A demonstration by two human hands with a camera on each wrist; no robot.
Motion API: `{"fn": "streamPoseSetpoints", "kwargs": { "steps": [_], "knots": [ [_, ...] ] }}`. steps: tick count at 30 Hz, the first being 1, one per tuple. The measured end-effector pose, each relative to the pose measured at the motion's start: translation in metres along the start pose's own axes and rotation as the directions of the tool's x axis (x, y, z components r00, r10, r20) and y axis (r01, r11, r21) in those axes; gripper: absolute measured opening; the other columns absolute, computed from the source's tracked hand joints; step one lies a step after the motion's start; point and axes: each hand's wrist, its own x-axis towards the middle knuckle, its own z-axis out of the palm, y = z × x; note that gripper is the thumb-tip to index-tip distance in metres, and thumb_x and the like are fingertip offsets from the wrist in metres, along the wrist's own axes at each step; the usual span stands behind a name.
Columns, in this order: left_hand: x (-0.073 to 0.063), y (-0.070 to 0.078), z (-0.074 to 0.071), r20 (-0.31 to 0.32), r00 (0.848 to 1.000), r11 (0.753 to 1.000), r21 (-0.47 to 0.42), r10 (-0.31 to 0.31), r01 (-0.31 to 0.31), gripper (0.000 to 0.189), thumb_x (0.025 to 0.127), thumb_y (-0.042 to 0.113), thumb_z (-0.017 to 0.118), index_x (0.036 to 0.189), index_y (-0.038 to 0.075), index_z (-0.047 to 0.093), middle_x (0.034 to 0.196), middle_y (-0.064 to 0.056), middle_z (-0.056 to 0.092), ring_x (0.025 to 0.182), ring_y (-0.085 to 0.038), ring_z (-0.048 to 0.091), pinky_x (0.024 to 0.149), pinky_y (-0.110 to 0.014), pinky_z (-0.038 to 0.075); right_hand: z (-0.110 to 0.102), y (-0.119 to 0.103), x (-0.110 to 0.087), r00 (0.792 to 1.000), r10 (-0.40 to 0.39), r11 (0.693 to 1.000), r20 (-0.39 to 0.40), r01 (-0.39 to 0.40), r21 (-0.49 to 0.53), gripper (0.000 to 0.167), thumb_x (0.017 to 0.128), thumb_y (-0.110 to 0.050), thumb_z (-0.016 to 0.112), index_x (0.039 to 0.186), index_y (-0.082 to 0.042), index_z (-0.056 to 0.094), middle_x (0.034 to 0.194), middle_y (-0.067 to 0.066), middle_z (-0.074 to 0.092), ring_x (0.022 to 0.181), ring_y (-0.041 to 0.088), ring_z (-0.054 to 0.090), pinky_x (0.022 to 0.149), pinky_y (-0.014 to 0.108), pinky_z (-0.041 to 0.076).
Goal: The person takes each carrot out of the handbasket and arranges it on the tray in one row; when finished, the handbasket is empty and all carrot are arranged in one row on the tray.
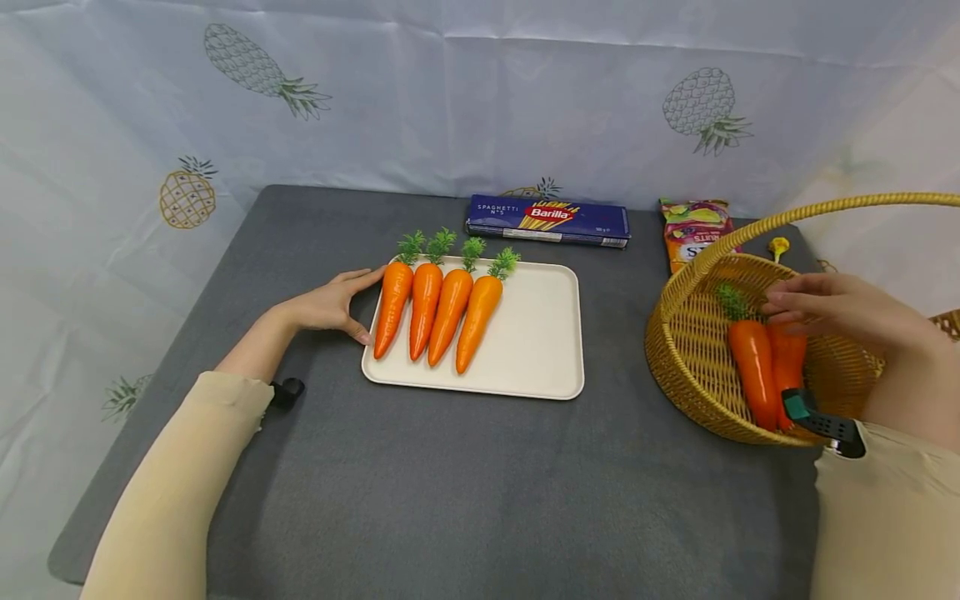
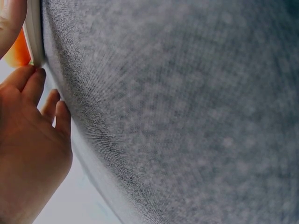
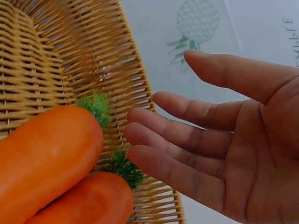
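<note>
From my end, the left hand touches the left edge of the cream tray, its grip spread apart rather than clamped, probably to steady it. Four carrots lie side by side on the tray's left half, leafy tops toward the far rim, apparently a deliberate row. Beyond stands a blue Barilla spaghetti box; farther right, a bag printed FRUITS, both likely set far back for working room. In the wicker basket at right are two more carrots; the right hand hovers over them, fingers apart, holding nothing. Everything rests on a grey tabletop; a pineapple-print cloth hangs behind.
</note>
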Motion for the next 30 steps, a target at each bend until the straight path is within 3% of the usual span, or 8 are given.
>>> {"fn": "streamPoseSetpoints", "kwargs": {
  "steps": [2, 5, 11, 16, 23, 30],
  "knots": [
    [0.000, 0.000, 0.000, 0.001, 1.000, 1.000, 0.002, 0.003, -0.003, 0.127, 0.067, 0.035, 0.091, 0.161, 0.022, 0.007, 0.166, -0.022, -0.002, 0.153, -0.045, -0.003, 0.117, -0.071, 0.012, 0.000, 0.003, 0.001, 1.000, 0.001, 1.000, 0.014, -0.001, 0.025, 0.064, 0.107, -0.036, 0.039, 0.144, 0.015, 0.028, 0.104, -0.027, 0.058, 0.088, -0.012, 0.063, 0.078, 0.020, 0.057],
    [0.000, 0.000, 0.000, 0.000, 1.000, 1.000, 0.001, 0.003, -0.003, 0.127, 0.067, 0.034, 0.091, 0.161, 0.022, 0.007, 0.166, -0.022, -0.001, 0.153, -0.045, -0.002, 0.117, -0.071, 0.012, -0.001, 0.005, 0.000, 1.000, 0.003, 1.000, 0.028, -0.004, 0.026, 0.061, 0.107, -0.031, 0.038, 0.142, 0.018, 0.029, 0.102, -0.026, 0.061, 0.087, -0.011, 0.064, 0.077, 0.020, 0.057],
    [0.000, 0.000, -0.001, 0.005, 1.000, 1.000, -0.001, -0.003, 0.003, 0.126, 0.067, 0.034, 0.091, 0.161, 0.023, 0.006, 0.166, -0.022, -0.002, 0.153, -0.045, -0.002, 0.117, -0.071, 0.012, 0.002, 0.002, 0.003, 0.999, 0.036, 0.996, 0.002, -0.036, -0.083, 0.061, 0.105, -0.031, 0.048, 0.136, 0.021, 0.039, 0.111, 0.015, 0.070, 0.080, -0.006, 0.064, 0.074, 0.023, 0.059],
    [0.000, 0.000, -0.001, 0.005, 1.000, 1.000, -0.006, 0.005, -0.005, 0.126, 0.067, 0.033, 0.091, 0.161, 0.023, 0.007, 0.167, -0.022, -0.002, 0.153, -0.044, -0.002, 0.117, -0.071, 0.012, 0.006, 0.001, 0.007, 0.999, 0.046, 0.986, 0.012, -0.043, -0.159, 0.067, 0.102, -0.035, 0.053, 0.137, 0.020, 0.040, 0.119, 0.033, 0.064, 0.082, 0.003, 0.068, 0.074, 0.026, 0.059],
    [-0.001, 0.001, -0.001, 0.002, 1.000, 1.000, -0.001, 0.009, -0.009, 0.126, 0.068, 0.034, 0.091, 0.161, 0.023, 0.007, 0.167, -0.021, -0.001, 0.153, -0.044, -0.002, 0.117, -0.071, 0.013, 0.015, -0.004, 0.011, 1.000, 0.014, 0.973, 0.011, -0.011, -0.233, 0.067, 0.096, -0.038, 0.061, 0.133, 0.017, 0.048, 0.123, 0.033, 0.059, 0.086, 0.011, 0.064, 0.070, 0.027, 0.053],
    [0.000, 0.001, -0.001, -0.001, 1.000, 1.000, 0.004, 0.015, -0.015, 0.126, 0.067, 0.035, 0.091, 0.161, 0.022, 0.007, 0.166, -0.022, -0.001, 0.153, -0.044, -0.002, 0.117, -0.070, 0.013, 0.021, -0.004, 0.017, 1.000, 0.000, 0.959, 0.016, 0.005, -0.284, 0.071, 0.095, -0.042, 0.062, 0.132, 0.018, 0.050, 0.121, 0.036, 0.061, 0.091, 0.028, 0.072, 0.073, 0.036, 0.058]
  ]
}}
